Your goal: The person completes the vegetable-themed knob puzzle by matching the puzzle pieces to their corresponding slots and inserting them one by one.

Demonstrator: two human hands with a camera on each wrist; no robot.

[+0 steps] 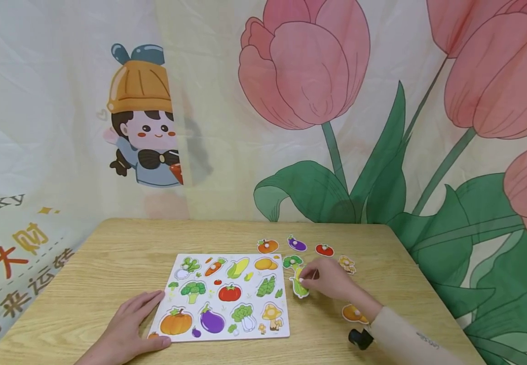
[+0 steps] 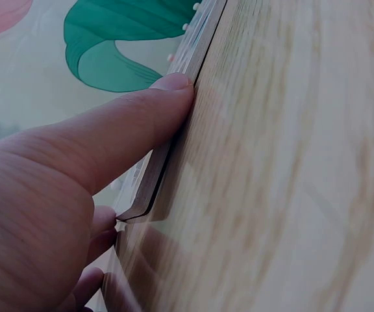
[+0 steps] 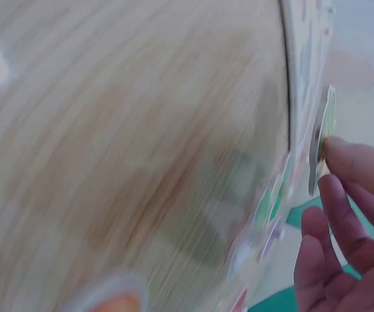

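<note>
Now the corn piece (image 1: pixel 299 290) is pinched in the right hand (image 1: pixel 329 279), just off the right edge of the puzzle board (image 1: pixel 249 291), a broccoli piece (image 1: pixel 293 261) crowding its far side. The left hand (image 1: pixel 126 325) is spread around the board's near left corner; wooden tabletop (image 1: pixel 108 263) stretches leftward.

Pale printed cloth (image 1: pixel 72 157) hangs behind a light wood-grain worktop (image 1: pixel 122 241) whose far corners are rounded. Large pink tulips (image 1: pixel 313 76) with green leaves (image 1: pixel 323 187) fill its right side. Toward the left, a cartoon figure (image 1: pixel 156 165) in an orange hat (image 1: pixel 140 83) ends abruptly at a yellowish panel (image 1: pixel 220 197), where a soft grey shadow (image 1: pixel 198 149) falls. Slanting lettering (image 1: pixel 26 299), partly dark, partly red and golden, runs along the lower left. The lighting looks even and diffuse.
</note>
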